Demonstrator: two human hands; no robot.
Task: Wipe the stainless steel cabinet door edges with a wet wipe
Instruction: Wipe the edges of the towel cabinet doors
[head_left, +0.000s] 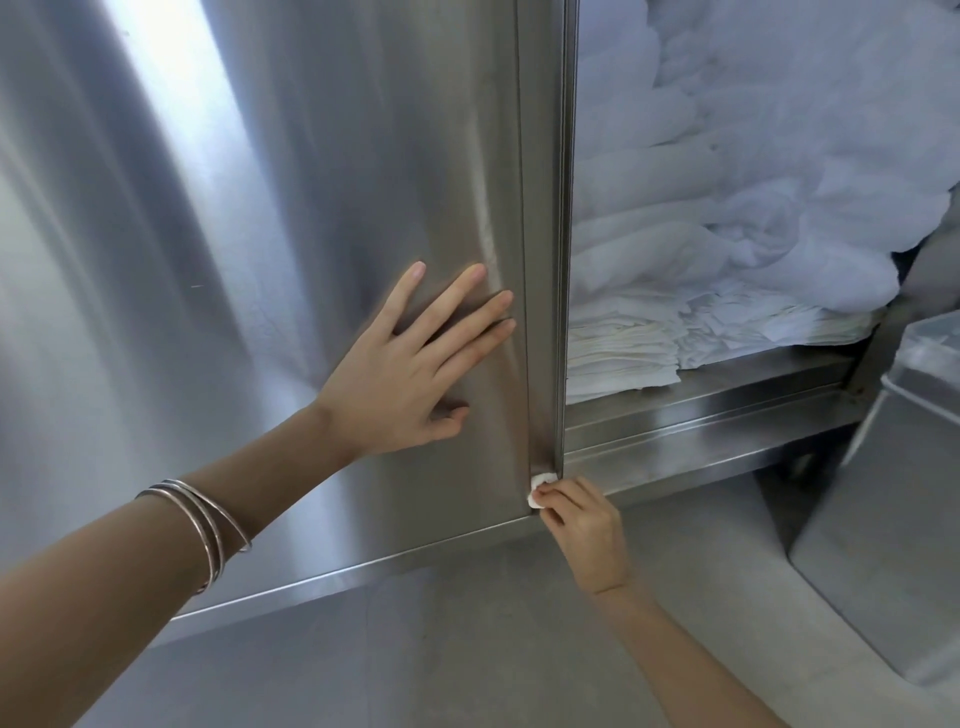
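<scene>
While the cabinet door (311, 208) fills the left of the view, its door edge (543, 260) runs as a narrow recessed steel strip, long axis vertical, from the top of the frame down to the door's lower corner.

The wet wipe (539, 488) sits at the very bottom end of that door edge, bunched into a small white wad and touching the steel there. The right hand (582, 525) reaches up from below the door edge, its fingers curled and pinching the wipe against the corner.

The left hand (410, 374) lies flat on the door face just left of the door edge, fingers straight and spread, their tips nearly at the strip. Thin bangles (202, 530) ring that forearm.

Above the wipe the whole length of the door edge is bare. Right of the door edge the cabinet stands open, with white cloths (727, 234) piled on a shelf (701, 400). Farther right of the door edge stands a metal container (893, 519).
</scene>
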